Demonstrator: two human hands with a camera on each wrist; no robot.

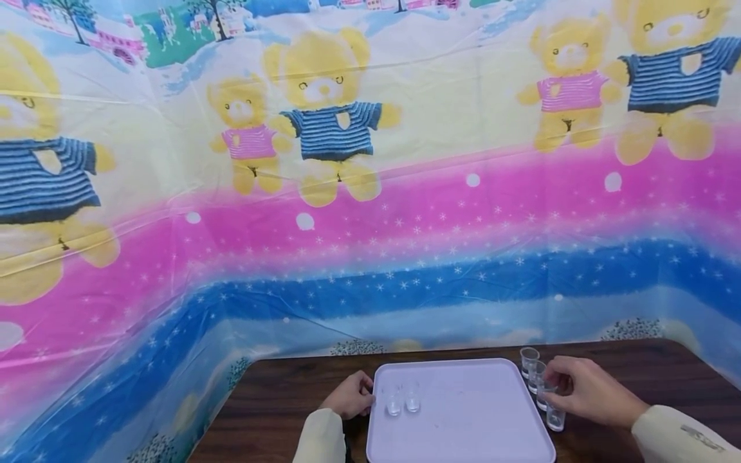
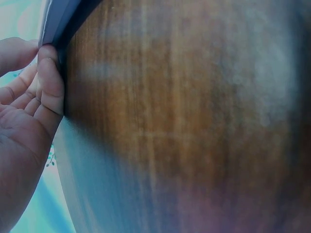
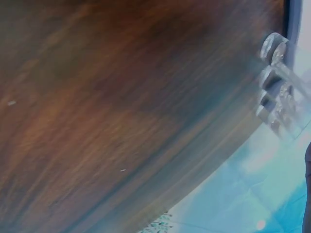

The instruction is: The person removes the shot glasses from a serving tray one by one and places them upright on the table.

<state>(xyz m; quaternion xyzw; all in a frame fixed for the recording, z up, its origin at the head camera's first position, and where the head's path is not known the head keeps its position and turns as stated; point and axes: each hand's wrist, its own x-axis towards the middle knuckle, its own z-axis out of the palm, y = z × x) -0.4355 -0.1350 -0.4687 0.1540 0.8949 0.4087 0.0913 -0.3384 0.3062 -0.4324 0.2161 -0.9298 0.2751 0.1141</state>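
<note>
- Lower centre: tray (image 1: 469, 418) pinched at its left edge by the left hand (image 1: 349, 395).
- Lower right: cups (image 1: 556, 420) partly covered by the right hand (image 1: 596, 391); grip cannot be told.

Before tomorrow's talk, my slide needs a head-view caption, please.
Left fingers grip a tray bearing two clear cups; right fingers at more cups beside it.

The head view is bright; the wrist views are blurrier, with pale glare on the table (image 2: 194, 107) beside the left hand (image 2: 24, 121).
</note>
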